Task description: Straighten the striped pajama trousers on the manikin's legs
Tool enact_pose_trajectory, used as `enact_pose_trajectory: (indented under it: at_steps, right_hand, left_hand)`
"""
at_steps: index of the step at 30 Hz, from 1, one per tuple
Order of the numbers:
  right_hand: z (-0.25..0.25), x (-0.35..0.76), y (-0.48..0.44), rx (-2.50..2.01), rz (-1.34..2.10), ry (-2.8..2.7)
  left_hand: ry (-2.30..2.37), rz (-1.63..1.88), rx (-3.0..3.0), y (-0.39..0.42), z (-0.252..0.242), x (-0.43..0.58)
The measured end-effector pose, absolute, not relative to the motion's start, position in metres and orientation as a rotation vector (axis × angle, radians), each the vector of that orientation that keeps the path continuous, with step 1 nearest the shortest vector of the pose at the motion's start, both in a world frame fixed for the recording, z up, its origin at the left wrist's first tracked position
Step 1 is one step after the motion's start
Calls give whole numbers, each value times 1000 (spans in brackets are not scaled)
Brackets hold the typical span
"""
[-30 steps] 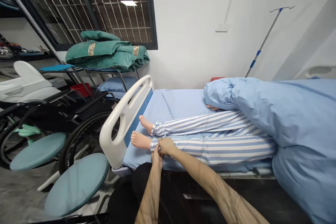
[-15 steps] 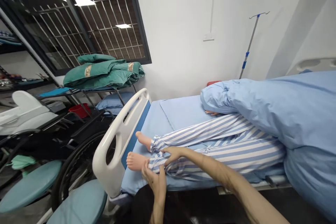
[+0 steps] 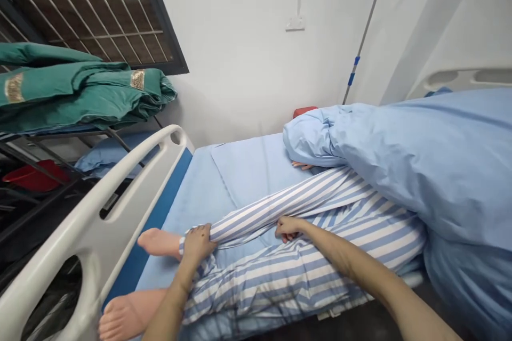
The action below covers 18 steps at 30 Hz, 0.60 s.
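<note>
A manikin lies on the bed in blue-and-white striped trousers (image 3: 276, 274), its legs a little apart. My left hand (image 3: 199, 242) is wrapped over the trouser cuff at the far ankle, just above the far foot (image 3: 160, 242). Between the legs, around knee height, my right hand (image 3: 288, 228) has its fingers curled at the inner edge of the far trouser leg, closed on the cloth. Part of the near foot (image 3: 130, 314) is covered by my left forearm. A light blue quilt (image 3: 380, 154) hides the upper body, and a few fingertips (image 3: 302, 165) show under its edge.
A white footboard (image 3: 132, 181) rises at the bed's left end. The blue sheet (image 3: 248, 170) reaches the wall. Behind the bed stands a drip pole (image 3: 362, 45). Green folded covers (image 3: 92, 90) lie on a rack at left, with a red basin (image 3: 36, 176) below.
My left hand has moved from the near ankle to the far ankle. My right hand has left the near shin and gone up between the legs. The view has come closer and turned right.
</note>
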State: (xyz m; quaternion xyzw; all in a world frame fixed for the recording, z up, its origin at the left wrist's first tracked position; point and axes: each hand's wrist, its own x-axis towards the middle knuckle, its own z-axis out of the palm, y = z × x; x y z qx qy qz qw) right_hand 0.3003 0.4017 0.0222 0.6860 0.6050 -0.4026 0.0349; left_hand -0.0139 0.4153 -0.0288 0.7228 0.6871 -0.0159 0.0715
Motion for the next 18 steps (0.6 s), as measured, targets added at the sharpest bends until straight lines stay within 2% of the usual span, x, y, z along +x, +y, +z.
enact_pose_trajectory:
  at_steps: [3, 7, 13, 18]
  right_hand:
    - [-10, 306, 417, 1833, -1640, 1795]
    - [-48, 304, 430, 1831, -1956, 1638]
    - [-73, 308, 446, 1696, -2162, 1545]
    - [-75, 317, 456, 2058, -2295, 1694]
  left_hand:
    - [2114, -289, 2212, 421, -30, -25]
    - [2112, -469, 2212, 428, -24, -20]
    - [2100, -607, 2253, 436, 18, -16]
    - [2110, -646, 2378, 438, 74, -15]
